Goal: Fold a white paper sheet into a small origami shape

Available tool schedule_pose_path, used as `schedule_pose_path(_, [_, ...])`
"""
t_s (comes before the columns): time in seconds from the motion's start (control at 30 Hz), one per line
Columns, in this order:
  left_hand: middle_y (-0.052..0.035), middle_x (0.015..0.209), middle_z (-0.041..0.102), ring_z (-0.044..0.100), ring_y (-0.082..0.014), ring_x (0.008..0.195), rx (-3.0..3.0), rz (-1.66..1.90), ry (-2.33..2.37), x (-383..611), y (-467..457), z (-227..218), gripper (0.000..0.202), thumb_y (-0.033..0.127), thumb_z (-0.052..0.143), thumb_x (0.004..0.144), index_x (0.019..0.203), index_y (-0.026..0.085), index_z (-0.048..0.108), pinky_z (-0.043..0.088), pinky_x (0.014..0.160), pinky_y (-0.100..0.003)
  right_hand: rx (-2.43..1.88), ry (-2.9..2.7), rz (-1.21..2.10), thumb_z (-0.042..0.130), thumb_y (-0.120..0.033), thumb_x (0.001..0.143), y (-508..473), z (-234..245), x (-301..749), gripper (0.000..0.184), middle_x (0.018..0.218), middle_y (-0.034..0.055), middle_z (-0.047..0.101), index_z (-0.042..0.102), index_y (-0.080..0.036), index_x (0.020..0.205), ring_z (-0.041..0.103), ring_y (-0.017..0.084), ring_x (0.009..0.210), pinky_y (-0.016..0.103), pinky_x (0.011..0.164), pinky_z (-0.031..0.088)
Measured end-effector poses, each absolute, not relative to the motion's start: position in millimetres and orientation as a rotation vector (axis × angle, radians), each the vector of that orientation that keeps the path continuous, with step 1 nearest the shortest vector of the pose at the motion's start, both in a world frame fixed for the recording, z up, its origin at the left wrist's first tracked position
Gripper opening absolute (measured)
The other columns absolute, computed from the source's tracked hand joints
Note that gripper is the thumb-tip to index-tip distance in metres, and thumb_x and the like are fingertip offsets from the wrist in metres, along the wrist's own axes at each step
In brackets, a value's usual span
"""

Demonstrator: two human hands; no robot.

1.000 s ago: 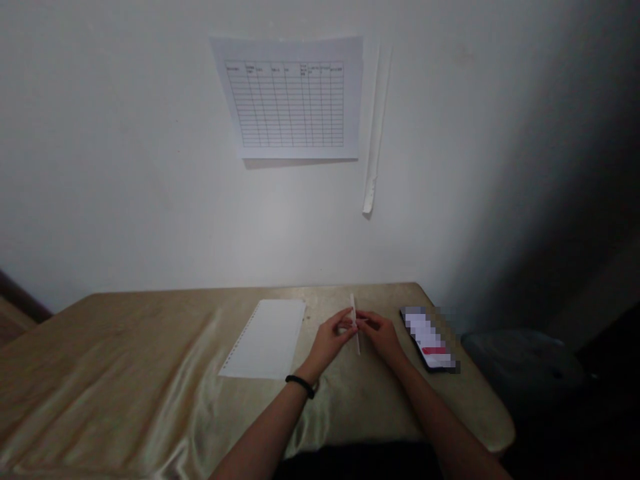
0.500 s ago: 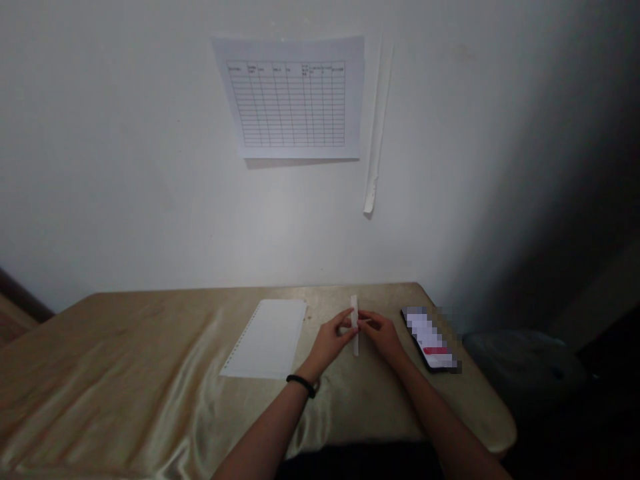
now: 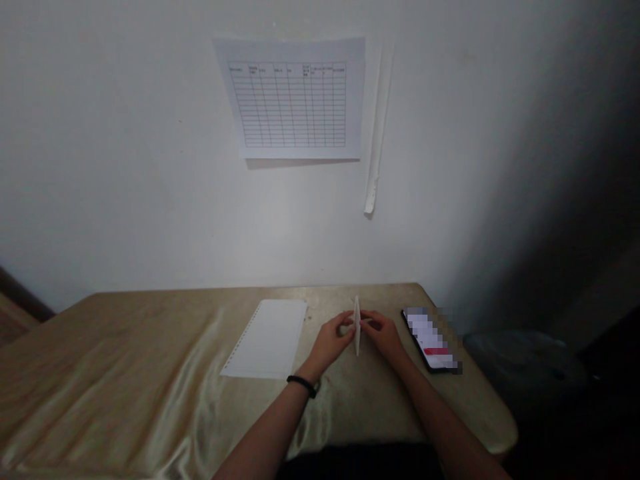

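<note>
At lower centre, the left hand [image 3: 329, 341] and right hand [image 3: 386, 335] pinch 1 thin white strip [image 3: 357, 344]; uneven finger pressure could bend or tear it.

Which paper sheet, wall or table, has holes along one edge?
The table sheet, left of the left hand; the wall sheet shows a printed grid, no edge holes.

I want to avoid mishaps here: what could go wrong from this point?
The thin white paper held upright between the left hand and right hand might slip or crease. The phone lies near the right edge of the table, close to the right hand, so a nudge could push it off.
</note>
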State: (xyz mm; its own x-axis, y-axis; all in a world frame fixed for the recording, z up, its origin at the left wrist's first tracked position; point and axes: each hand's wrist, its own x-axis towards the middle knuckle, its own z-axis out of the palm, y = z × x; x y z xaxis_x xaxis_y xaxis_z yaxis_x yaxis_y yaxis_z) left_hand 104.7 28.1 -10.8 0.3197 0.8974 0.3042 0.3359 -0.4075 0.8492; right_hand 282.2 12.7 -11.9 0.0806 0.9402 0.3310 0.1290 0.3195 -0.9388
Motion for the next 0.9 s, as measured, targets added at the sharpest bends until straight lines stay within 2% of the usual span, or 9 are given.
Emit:
schedule_pose_path(0.3, [-0.0085, 0.119, 0.073, 0.068, -0.0214, 0.105, 1.896, 1.073, 1.094, 102, 27, -7, 0.047, 0.021, 0.066, 0.081, 0.128, 0.021, 0.066, 0.052, 0.098, -0.038, -1.1, -1.377, 0.764, 0.067, -0.034, 0.076, 13, -12, 286, 0.03, 0.103, 0.009, 0.074, 0.077, -0.021, 0.1, 0.07, 0.022, 0.085, 0.037, 0.078, 0.059])
schedule_pose_path(0.6, [-0.0067, 0.119, 0.073, 0.068, -0.0202, 0.106, 1.891, 1.097, 1.076, 99, 32, -8, 0.041, 0.018, 0.062, 0.081, 0.121, 0.021, 0.069, 0.051, 0.1, -0.038, -1.105, -1.437, 0.676, 0.063, -0.032, 0.078, 14, -10, 292, 0.028, 0.102, 0.0095, 0.073, 0.078, -0.02, 0.099, 0.067, 0.024, 0.094, 0.036, 0.08, 0.057])
schedule_pose_path(0.9, [-0.0063, 0.11, 0.077, 0.069, -0.0203, 0.099, 1.859, 1.144, 1.183, 91, 40, -12, 0.033, 0.021, 0.058, 0.084, 0.113, 0.022, 0.075, 0.054, 0.093, -0.035, -1.11, -1.424, 0.56, 0.061, -0.026, 0.076, 16, -12, 296, 0.024, 0.097, 0.0073, 0.071, 0.078, -0.023, 0.092, 0.065, 0.023, 0.094, 0.039, 0.086, 0.054])
